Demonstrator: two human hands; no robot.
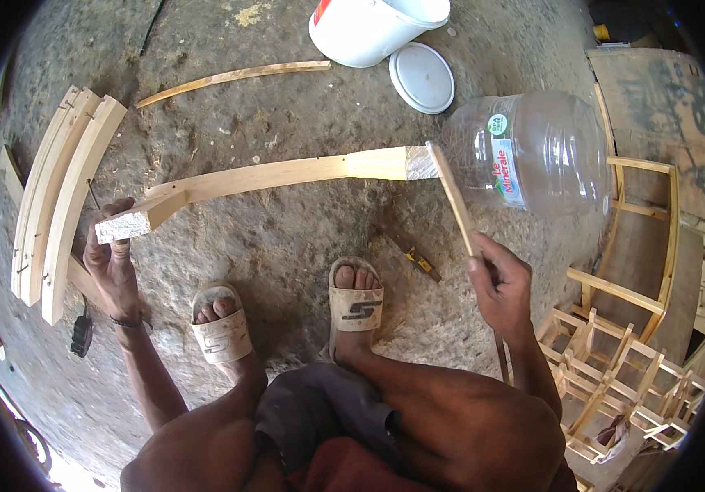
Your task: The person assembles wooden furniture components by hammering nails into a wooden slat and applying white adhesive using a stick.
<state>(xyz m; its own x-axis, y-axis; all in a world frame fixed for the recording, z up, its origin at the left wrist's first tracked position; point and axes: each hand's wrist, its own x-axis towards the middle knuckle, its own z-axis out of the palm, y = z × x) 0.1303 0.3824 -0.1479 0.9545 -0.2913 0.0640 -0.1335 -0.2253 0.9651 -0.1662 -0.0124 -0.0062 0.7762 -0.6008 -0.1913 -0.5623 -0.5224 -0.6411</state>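
A long, slightly curved wooden piece (278,174) with short angled end parts stretches across the middle. White stuff coats both of its end faces. My left hand (113,266) grips the near left end part, fingers and thumb closed around the wood just by its coated face. In my right hand (501,283) is a thin flat wooden stick (453,201), held near its lower end. The stick's upper tip is at the coated right end of the curved piece; whether they touch I cannot tell.
Curved wooden pieces (82,205) with nails lie at left, near a dark tape measure (81,334). A thin strip (233,80), white bucket (360,33), lid (422,78) and large clear plastic bottle (557,152) lie ahead. Wooden frames (615,369) stand at right. My sandalled feet are below.
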